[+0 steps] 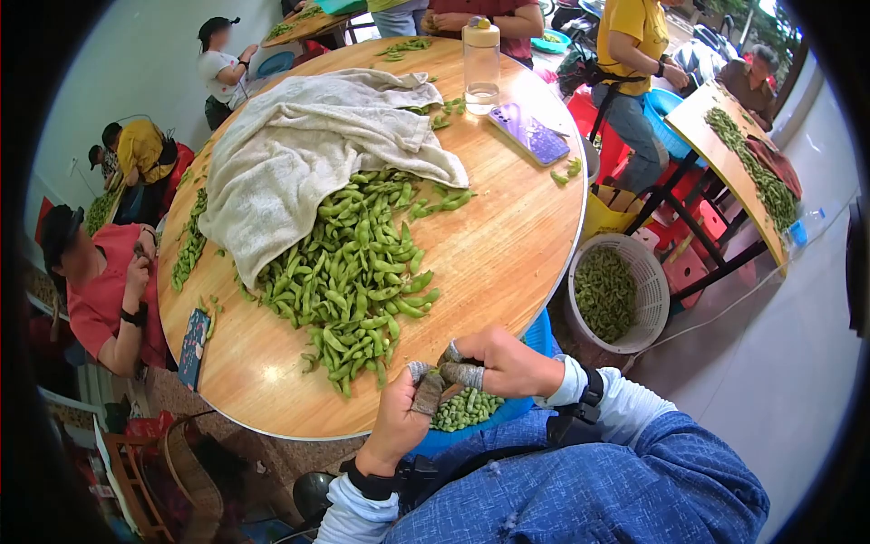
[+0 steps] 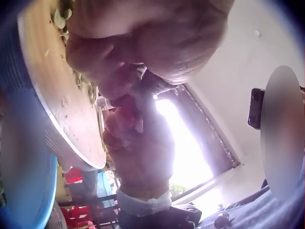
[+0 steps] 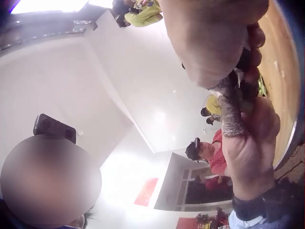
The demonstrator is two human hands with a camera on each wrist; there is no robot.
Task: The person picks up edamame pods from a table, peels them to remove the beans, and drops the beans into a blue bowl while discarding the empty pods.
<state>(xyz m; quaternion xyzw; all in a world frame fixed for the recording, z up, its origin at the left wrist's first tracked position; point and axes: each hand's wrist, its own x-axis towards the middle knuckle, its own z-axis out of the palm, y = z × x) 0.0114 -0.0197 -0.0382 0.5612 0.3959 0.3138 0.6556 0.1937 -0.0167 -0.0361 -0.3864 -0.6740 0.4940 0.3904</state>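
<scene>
Both hands meet close together over a blue basin (image 1: 543, 334) in the head view, just off the table's near edge. Grey-brown wrapping covers the thumbs and some fingers. My left hand (image 1: 395, 419) and my right hand (image 1: 515, 363) pinch a small green soybean pod between their fingertips, which hide most of it. Shelled green beans (image 1: 467, 409) lie in the basin below. A heap of green soybean pods (image 1: 358, 258) spreads over the table in front of the hands. Both wrist views show the curled hands touching, with the pod largely hidden.
A beige towel (image 1: 317, 145) covers the heap's far side on the round wooden table (image 1: 494, 240). A bottle (image 1: 481, 68) and purple phone (image 1: 528, 133) stand and lie at the back right. A white basket (image 1: 654, 317) of pods is on the floor. Several people sit or stand around.
</scene>
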